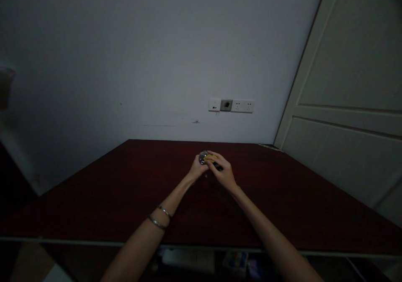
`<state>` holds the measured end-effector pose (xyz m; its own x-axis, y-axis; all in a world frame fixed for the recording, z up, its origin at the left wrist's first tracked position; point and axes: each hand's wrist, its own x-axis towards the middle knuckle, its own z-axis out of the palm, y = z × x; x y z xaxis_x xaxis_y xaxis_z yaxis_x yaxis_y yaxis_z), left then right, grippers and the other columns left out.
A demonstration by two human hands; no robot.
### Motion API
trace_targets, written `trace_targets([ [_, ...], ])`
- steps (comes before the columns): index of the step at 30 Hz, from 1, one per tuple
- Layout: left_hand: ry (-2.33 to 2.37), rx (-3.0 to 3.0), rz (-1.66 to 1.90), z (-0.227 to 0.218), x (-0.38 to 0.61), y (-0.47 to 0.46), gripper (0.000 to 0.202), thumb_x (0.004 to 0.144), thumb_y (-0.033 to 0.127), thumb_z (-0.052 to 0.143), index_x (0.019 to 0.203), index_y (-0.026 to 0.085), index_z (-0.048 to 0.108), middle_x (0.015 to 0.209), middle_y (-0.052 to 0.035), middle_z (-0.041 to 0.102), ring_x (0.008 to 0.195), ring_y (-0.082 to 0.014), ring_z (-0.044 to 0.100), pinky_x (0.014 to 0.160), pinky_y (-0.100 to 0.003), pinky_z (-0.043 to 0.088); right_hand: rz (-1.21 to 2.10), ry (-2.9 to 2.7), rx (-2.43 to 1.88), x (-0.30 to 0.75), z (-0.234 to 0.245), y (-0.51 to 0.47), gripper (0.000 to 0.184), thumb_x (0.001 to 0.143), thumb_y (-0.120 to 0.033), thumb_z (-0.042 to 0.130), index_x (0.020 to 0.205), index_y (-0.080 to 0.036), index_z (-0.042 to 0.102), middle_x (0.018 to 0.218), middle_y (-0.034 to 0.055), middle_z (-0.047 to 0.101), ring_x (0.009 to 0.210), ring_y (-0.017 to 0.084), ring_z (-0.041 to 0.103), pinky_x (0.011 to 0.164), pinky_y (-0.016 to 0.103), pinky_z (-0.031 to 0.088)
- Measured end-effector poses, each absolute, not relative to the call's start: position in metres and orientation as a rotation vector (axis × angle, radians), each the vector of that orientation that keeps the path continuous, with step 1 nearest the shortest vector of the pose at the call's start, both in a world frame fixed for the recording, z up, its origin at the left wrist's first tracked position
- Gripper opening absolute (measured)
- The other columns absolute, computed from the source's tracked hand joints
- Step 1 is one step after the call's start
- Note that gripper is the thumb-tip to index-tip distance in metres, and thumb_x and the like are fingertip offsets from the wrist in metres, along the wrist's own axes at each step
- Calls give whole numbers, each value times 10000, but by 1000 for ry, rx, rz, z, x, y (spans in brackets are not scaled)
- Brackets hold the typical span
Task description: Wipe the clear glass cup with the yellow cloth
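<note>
Both my arms reach out over a dark red-brown table [125, 190]. My left hand [196, 169] is closed round a small round silvery object [202, 156] held just above the tabletop. My right hand [221, 171] meets it from the right, its fingers pinched on a small yellow thing [210, 159] pressed against the silvery object. What the yellow thing is stays unclear in the dim light. Two metal bangles [161, 217] circle my left wrist.
A white wall rises behind the table, with a row of power sockets [231, 105] low on it. A white panelled door [351, 97] stands at the right. Under the table's near edge lie some blurred packages [201, 261].
</note>
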<state>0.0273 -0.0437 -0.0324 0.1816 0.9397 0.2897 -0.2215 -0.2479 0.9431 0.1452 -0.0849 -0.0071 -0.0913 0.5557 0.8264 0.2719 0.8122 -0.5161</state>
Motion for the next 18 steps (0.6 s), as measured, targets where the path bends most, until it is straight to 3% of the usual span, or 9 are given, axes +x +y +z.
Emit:
trace_targets([
  [8,777,1466,1217,-27,31,-53,610,541,220,723,1038,153,377,668,35,543,417,-75,476,379,-211,395,214,-1604,-782,158,4,-63,225,813,-310,490,919,-208,661,1102,87,606,1045,214,549,931,407,410],
  [12,791,1459,1323,-28,34,-50,540,533,186,718,984,145,423,789,-19,590,633,-142,579,572,-279,484,113,-1849,-696,160,7,-82,216,821,-254,487,977,-234,636,1165,64,571,1117,210,500,955,403,397],
  [15,744,1507,1447,-33,36,-42,504,510,172,730,917,140,435,920,-69,593,831,-185,588,771,-331,471,25,-2034,-626,159,4,-92,225,812,-219,497,997,-232,626,1200,58,549,1194,216,429,995,415,361],
  [18,729,1544,1470,-39,36,-37,571,498,180,747,949,138,399,987,-101,574,870,-184,581,808,-345,453,-1,-2058,-669,159,5,-90,227,816,-220,490,1001,-222,621,1207,70,541,1192,219,432,991,415,365],
])
